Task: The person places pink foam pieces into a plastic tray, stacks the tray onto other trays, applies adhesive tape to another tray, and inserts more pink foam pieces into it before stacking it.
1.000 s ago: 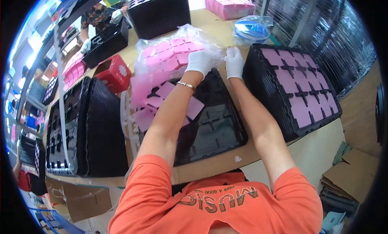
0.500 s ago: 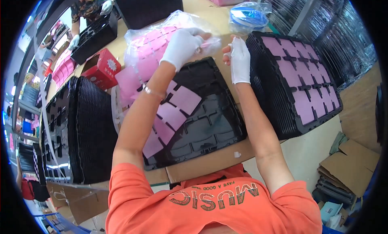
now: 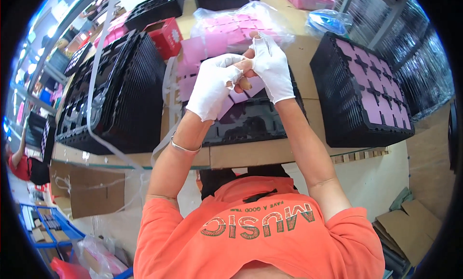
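My two hands, in white gloves with bare fingertips, meet above a black moulded tray [image 3: 251, 122] on the table. The fingers of my left hand [image 3: 214, 86] are curled and pressed against those of my right hand [image 3: 272, 69], whose fingers are bent with one fingertip pointing up. Anything pinched between them is too small or hidden to make out. Below the hands, pink foam pads [image 3: 224, 107] lie partly over the tray, mostly covered by my gloves. More pink foam sheets [image 3: 194, 50] sit just beyond my left hand, beside a clear plastic bag [image 3: 241, 22] of pink pads.
Tall stacks of black trays stand at left [image 3: 140, 91] and right [image 3: 337, 100]; the right one has pink pads in its top tray. Behind are a red box [image 3: 165, 37] and a bagged blue item [image 3: 328, 21]. A white strap [image 3: 96, 72] hangs at left.
My hands, apart before, have come together, the left moving from the plastic bag toward me and the right moving inward. The view has shifted, showing more of the table's front edge.
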A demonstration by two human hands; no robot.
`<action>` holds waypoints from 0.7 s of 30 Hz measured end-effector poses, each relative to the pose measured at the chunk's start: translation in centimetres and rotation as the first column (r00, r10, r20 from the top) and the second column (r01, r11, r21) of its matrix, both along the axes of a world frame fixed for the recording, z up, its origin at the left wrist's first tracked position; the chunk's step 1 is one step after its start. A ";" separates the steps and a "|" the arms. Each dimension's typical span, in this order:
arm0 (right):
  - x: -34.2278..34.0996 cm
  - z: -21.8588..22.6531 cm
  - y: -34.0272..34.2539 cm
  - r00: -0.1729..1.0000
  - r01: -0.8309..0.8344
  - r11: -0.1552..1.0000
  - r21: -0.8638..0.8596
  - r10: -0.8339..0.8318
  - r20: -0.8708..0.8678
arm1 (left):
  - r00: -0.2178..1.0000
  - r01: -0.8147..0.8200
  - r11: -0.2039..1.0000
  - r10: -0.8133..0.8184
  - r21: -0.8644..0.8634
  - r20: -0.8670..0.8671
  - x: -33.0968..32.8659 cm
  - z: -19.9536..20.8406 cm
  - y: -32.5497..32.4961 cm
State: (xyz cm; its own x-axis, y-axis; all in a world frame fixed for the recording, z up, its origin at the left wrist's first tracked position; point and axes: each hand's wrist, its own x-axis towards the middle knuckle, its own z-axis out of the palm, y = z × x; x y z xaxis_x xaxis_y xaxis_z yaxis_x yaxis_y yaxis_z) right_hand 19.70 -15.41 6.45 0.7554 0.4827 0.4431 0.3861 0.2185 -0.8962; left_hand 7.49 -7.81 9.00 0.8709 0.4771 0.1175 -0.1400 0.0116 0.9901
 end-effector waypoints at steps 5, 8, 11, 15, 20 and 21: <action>-4.0 1.0 0.3 0.982 -0.153 0.981 0.116 0.164 -0.096 | 0.993 -0.107 0.990 0.111 -0.092 0.037 -4.0 0.7 -1.4; -5.4 1.4 -0.9 0.917 -0.284 0.929 0.236 0.336 -0.217 | 0.960 -0.276 0.961 0.276 -0.015 0.047 -6.6 0.8 -2.3; -3.0 2.3 -3.5 0.946 -0.150 0.925 0.350 0.237 -0.220 | 0.885 -0.447 0.895 0.439 0.013 0.157 -9.5 -0.9 0.3; 0.0 2.1 -7.7 0.976 -0.132 0.973 0.187 0.161 -0.148 | 0.924 -0.382 0.920 0.382 0.094 0.010 -17.6 -3.2 0.3; 2.8 -2.1 -9.0 0.993 0.062 0.947 -0.316 -0.028 0.111 | 0.752 -0.444 0.600 0.653 0.666 -0.086 -20.9 -7.8 0.8; 2.9 -3.0 -8.8 0.980 0.078 0.911 -0.405 0.005 0.201 | 0.746 -0.444 0.598 0.659 0.667 -0.095 -21.0 -8.3 0.7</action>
